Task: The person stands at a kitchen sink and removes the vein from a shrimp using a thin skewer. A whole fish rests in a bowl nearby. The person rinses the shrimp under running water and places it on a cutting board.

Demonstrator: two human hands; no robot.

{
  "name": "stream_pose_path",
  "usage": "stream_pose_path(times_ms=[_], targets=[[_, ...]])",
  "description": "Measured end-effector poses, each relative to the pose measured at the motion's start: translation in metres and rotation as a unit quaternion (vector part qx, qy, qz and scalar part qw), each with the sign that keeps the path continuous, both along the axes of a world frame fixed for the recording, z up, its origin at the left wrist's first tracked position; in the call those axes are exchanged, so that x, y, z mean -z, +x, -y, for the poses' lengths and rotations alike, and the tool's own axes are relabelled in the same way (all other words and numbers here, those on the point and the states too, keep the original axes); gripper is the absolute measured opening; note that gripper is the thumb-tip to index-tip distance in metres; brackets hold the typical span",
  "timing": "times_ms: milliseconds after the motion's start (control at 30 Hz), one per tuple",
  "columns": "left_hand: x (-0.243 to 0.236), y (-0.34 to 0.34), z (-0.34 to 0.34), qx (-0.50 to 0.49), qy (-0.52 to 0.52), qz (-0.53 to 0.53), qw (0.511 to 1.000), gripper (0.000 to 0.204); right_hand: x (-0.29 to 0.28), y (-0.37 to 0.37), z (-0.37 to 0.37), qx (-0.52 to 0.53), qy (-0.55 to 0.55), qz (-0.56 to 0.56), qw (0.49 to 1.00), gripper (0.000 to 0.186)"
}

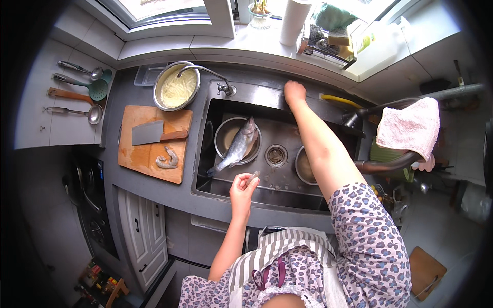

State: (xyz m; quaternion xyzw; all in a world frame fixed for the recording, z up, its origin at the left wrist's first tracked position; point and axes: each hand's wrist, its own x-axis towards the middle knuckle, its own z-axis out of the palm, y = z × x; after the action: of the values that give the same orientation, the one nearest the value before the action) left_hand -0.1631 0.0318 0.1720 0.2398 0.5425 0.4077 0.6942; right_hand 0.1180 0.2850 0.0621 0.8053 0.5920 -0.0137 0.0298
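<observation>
Over the sink's front edge, my left hand is closed, pinching a small greyish shrimp between thumb and fingers. My right arm stretches across the sink to its back rim, where my right hand is curled closed; whatever its fingers hold, if anything, is hidden. A whole silver fish lies tilted across a metal bowl inside the sink, its tail past the bowl's rim. Another metal bowl is partly hidden under my right forearm.
Left of the sink, a wooden cutting board bears a cleaver and raw shrimp. Behind it, a pot of pale shreds stands under the faucet. A pink towel hangs over a pipe at right.
</observation>
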Motion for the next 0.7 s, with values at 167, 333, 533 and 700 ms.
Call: stream_pose_path(times_ms=[167,333,533,700], targets=[[-0.007,-0.007,-0.004,0.006,0.021,0.004,1.000,0.019,-0.028,-0.008,0.021,-0.010,-0.092,-0.049,0.994,0.021],[-0.008,-0.015,-0.006,-0.005,0.041,0.006,0.999,0.018,-0.039,-0.032,0.084,0.063,-0.104,-0.111,0.986,0.024],[-0.015,-0.028,-0.010,-0.025,0.072,0.010,0.997,0.013,-0.042,-0.037,0.227,0.042,-0.052,-0.192,0.979,0.020],[-0.035,-0.030,-0.007,0.001,0.109,0.000,0.994,0.016,-0.051,-0.019,0.328,0.072,0.008,-0.298,0.952,0.018]])
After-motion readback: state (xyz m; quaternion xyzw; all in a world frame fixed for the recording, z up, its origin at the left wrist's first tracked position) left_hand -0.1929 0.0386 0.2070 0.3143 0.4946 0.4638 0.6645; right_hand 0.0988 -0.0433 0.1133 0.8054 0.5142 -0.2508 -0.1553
